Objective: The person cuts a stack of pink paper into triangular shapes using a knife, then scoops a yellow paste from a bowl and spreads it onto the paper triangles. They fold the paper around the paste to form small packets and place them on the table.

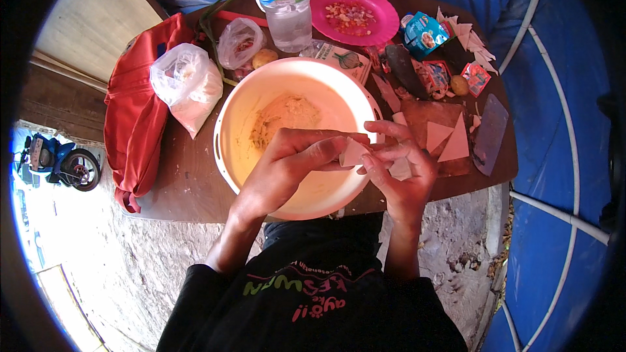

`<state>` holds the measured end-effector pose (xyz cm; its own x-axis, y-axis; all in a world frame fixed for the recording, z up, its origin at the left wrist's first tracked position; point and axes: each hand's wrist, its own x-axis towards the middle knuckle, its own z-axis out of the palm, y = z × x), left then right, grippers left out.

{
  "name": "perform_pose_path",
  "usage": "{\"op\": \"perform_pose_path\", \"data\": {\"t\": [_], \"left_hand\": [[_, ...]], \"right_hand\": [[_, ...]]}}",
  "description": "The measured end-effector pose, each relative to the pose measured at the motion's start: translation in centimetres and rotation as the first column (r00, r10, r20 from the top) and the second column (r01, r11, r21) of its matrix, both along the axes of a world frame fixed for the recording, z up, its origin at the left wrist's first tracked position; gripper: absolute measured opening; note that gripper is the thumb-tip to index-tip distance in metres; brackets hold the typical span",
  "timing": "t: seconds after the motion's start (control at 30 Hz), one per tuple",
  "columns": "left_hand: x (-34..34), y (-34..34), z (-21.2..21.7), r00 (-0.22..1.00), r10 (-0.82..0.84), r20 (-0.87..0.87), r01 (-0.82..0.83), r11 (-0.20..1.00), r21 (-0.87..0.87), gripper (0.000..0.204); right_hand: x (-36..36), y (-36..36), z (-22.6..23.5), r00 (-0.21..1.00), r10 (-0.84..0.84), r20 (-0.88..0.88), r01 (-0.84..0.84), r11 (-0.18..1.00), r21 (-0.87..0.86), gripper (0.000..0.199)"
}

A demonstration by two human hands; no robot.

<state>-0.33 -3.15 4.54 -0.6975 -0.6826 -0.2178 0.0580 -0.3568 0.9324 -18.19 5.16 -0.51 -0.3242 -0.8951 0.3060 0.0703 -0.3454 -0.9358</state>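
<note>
Both hands meet over the near right rim of the bowl (228, 132), and between them sits a small pale wrapper (353, 154), folded into a rough triangle. The left hand (290, 166) reaches in from the left with its fingers (326, 150) curled shut on the wrapper's left edge, thumb along the side. The right hand (403, 164) comes from the right, its fingers (375, 161) pinched closed on the wrapper's right edge, so the piece is gripped from both sides just above the bowl's rim. Beyond the left fingers, inside the bowl, lies a lump of yellowish filling (287, 117). Just right of the right fingers a wooden board (424, 114) carries more triangular wrappers (450, 140), and a dark scraper (490, 133) lies further right on the desk (189, 182). Well beyond the fingers, at the far edge, stand a water bottle (287, 6) and a pink plate (385, 13) with chopped red bits. Left of the bowl rest two clear plastic bags (189, 85) and a red cloth (134, 124) that hangs over the desk's edge. Small packets (427, 32) lie far right, past the board.
</note>
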Motion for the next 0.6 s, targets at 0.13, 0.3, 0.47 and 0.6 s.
{"op": "perform_pose_path", "data": {"t": [0.13, 0.3, 0.47, 0.6], "left_hand": [[-0.6, -0.1, -0.6, 1.000, -0.029, -0.004, 0.028, 0.984, -0.177, 0.024], [-0.7, 0.2, -1.0, 0.986, 0.040, -0.160, -0.069, 0.981, -0.183, 0.025], [-1.0, -0.2, -1.9, 0.967, -0.037, -0.252, -0.055, 0.936, -0.347, 0.021], [-0.8, -0.4, -2.5, 0.966, -0.092, -0.240, -0.011, 0.918, -0.396, 0.021]], "right_hand": [[0.3, -0.3, 0.2, 0.998, -0.029, -0.064, 0.027, 0.999, -0.035, 0.019], [0.3, -0.1, 0.7, 0.999, -0.052, -0.013, 0.051, 0.997, -0.066, 0.032], [-0.1, 0.2, 0.6, 0.988, 0.040, -0.148, -0.064, 0.985, -0.160, 0.045], [-0.1, 0.1, 0.4, 0.978, 0.031, -0.206, -0.060, 0.989, -0.135, 0.039]]}}
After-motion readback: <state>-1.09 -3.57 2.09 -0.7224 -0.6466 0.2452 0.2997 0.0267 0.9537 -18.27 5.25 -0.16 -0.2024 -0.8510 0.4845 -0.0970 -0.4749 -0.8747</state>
